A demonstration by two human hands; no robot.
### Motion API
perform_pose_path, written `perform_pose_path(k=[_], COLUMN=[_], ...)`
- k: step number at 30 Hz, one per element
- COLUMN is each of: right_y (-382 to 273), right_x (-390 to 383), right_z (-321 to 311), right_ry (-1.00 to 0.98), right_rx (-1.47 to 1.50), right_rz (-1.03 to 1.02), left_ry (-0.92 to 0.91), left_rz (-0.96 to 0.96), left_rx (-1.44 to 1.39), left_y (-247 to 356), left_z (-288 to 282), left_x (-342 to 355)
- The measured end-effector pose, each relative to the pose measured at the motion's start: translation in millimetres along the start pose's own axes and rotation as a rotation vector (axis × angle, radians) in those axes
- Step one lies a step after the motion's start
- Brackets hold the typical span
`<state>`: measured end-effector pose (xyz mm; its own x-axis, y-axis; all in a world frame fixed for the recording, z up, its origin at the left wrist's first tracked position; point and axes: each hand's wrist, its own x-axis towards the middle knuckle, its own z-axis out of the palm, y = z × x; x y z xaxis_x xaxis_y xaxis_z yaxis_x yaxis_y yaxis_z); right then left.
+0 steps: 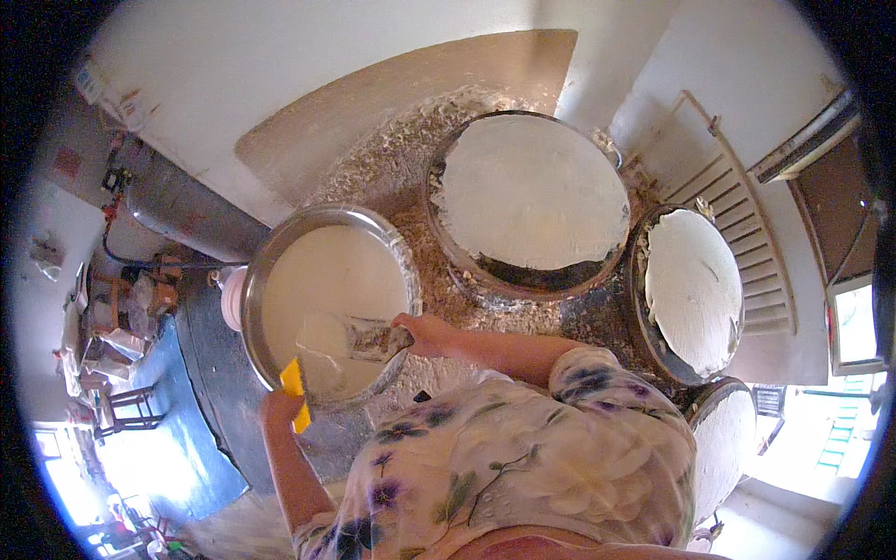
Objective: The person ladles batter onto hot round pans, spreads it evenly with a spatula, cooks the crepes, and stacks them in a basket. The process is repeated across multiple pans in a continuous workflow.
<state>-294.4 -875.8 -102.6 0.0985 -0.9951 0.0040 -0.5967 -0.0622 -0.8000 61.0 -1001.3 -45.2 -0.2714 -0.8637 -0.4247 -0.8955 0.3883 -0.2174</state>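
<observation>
A wide metal basin (271, 245) full of white batter stands in front of me on a grey counter. My right hand (420, 332) reaches over its near rim and grips a metal scoop (359, 339) coated in white batter, held just above the batter surface. Lower left, my left hand (278, 407) holds a yellow flat scraper (295, 392) upright at the basin's near rim. My flowered sleeves fill the lower middle of the view.
Two big round griddles (532, 191) (693, 289), each covered with a white batter sheet, sit to the right of the basin; a third (726, 439) shows at lower right. Dried batter crumbs litter the counter (392, 163). A grey pipe (182, 207) runs at left.
</observation>
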Motion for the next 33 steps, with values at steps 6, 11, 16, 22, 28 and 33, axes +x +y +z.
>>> perform_pose_path(k=[6,11,16,22,28,33], right_y=[9,50,-1,-141,-161,-80], right_x=[-13,-53,-98,-148,-210,-312], right_z=[101,165,121,54,26,-7], right_ry=[-0.528,-0.299,0.194,0.428,0.86,1.048], right_rx=[1.022,0.836,-0.387,-0.192,-0.35,0.435], right_rz=[0.611,0.676,0.278,0.047,0.156,0.777], left_ry=[0.004,-0.026,0.105,0.011,-0.252,-0.438], left_rz=[-0.111,-0.203,0.025,0.562,0.979,1.196], left_rx=[-0.174,-0.369,-0.672,-1.207,-1.049,-0.801], left_y=[27,44,52,106,223,282], left_z=[41,46,26,9,0,-15], left_x=[-87,-134,-153,-148,-162,-163])
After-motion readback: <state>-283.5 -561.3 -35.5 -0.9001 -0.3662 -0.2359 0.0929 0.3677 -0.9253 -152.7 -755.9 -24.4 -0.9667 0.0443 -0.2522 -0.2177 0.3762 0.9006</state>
